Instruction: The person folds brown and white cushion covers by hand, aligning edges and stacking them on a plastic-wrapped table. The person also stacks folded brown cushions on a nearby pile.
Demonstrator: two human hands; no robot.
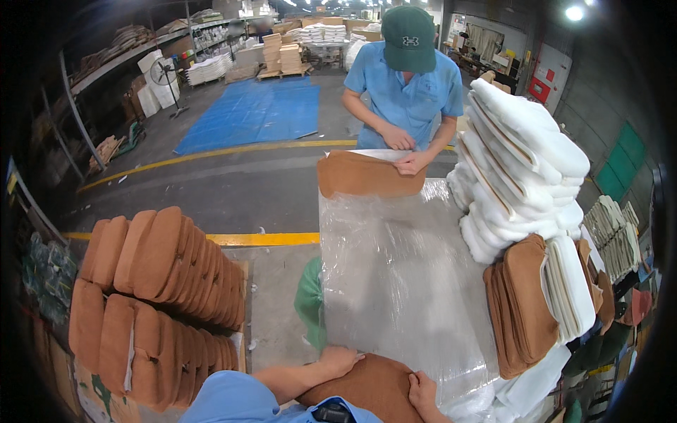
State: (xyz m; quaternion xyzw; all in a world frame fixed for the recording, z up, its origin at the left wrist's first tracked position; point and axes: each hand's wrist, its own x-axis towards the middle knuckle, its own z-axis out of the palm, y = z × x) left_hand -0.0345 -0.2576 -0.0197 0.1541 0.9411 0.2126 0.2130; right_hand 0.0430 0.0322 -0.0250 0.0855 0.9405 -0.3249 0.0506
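Observation:
A brown fabric cushion cover (367, 384) lies against my body at the near edge of the plastic-covered table (402, 282). My left hand (343, 359) grips its far left edge, the fingers closed over the fabric. At its right edge my right hand (423, 390) is closed on the cloth, thumb upward. The lower part of the cover runs out of the picture. Across the table, a co-worker in a blue shirt and green cap (405, 81) holds another brown cover (370, 175) with a white layer along its far edge, using both hands.
White padding (525, 162) is stacked high at the table's right side. Nearer stand folded brown covers (518, 310) and white pads (568, 289). Rows of brown cushions (155, 303) sit at left. A green bag (309, 299) hangs by the table's left edge; a blue tarp (250, 113) covers floor behind.

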